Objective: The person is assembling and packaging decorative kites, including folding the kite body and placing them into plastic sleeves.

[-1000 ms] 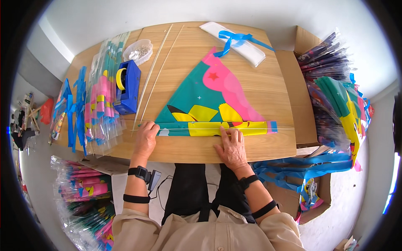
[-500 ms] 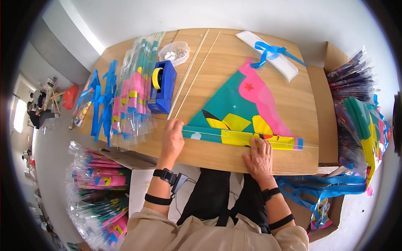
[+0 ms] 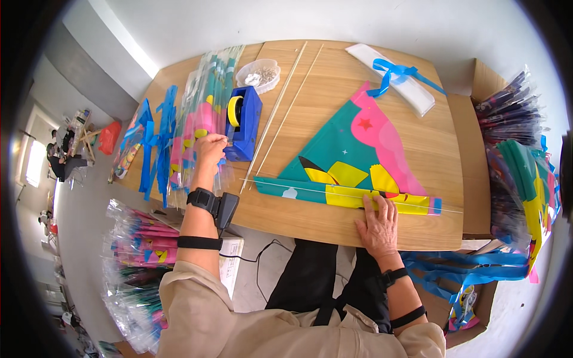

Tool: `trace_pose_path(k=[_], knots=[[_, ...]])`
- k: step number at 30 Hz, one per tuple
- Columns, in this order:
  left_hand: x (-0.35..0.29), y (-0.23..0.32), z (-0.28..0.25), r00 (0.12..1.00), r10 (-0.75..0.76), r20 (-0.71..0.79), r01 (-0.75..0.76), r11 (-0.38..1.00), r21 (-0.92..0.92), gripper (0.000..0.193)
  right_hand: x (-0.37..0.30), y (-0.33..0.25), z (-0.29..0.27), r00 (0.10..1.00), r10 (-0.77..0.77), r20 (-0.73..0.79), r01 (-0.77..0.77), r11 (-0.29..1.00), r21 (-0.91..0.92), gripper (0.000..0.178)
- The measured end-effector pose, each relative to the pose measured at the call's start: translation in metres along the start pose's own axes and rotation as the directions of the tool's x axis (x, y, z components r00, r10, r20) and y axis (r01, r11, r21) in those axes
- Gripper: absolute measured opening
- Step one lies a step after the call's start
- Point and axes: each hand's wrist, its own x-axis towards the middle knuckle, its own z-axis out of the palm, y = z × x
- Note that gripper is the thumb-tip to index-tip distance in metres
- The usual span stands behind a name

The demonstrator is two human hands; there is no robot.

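A kite sheet in teal, pink and yellow lies on the table, its near edge folded into a band. Along that band runs a thin pale rod, sticking out past both ends. My right hand rests on the band right of its middle, fingers stretched out, pressing it to the table. At the blue tape dispenser with its yellow roll, my left hand has its fingertips pinched at the cutting end, on what appears to be the tape end; the tape itself barely shows.
Two thin sticks lie right of the dispenser. Beyond it stands a clear tub of small parts. Packed kites and blue ribbons lie left. A white bundle sits at the back right; boxes flank the table.
My left hand has let go of the kite band's left end and moved left and away from me to the dispenser. My right hand stays on the band.
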Motion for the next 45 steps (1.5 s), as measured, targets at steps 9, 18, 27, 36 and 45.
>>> trace_pose_path(k=[9, 18, 27, 36, 45], knots=[[-0.004, 0.020, 0.006, 0.978, -0.197, 0.063, 0.203, 0.974, -0.099, 0.010, 0.001, -0.002, -0.002, 0.999, 0.011, 0.039, -0.010, 1.000, -0.013, 0.058], [-0.020, -0.001, 0.012, 0.996, -0.083, 0.041, 0.092, 0.909, -0.407, 0.015, 0.001, -0.002, -0.003, 0.999, 0.007, 0.034, -0.007, 1.000, -0.005, 0.057], [-0.041, -0.013, 0.013, 0.987, -0.152, -0.047, 0.108, 0.853, -0.510, 0.010, 0.000, 0.000, -0.002, 0.999, 0.014, 0.033, -0.013, 1.000, -0.009, 0.056], [-0.034, -0.020, 0.013, 0.883, -0.380, 0.277, 0.451, 0.521, -0.725, 0.012, 0.001, -0.002, -0.003, 0.999, 0.017, 0.029, -0.017, 1.000, 0.006, 0.055], [-0.079, -0.011, 0.052, 0.975, 0.222, 0.031, -0.212, 0.958, -0.190, 0.021, 0.000, -0.001, -0.004, 0.999, 0.030, 0.028, -0.031, 0.999, 0.016, 0.053]])
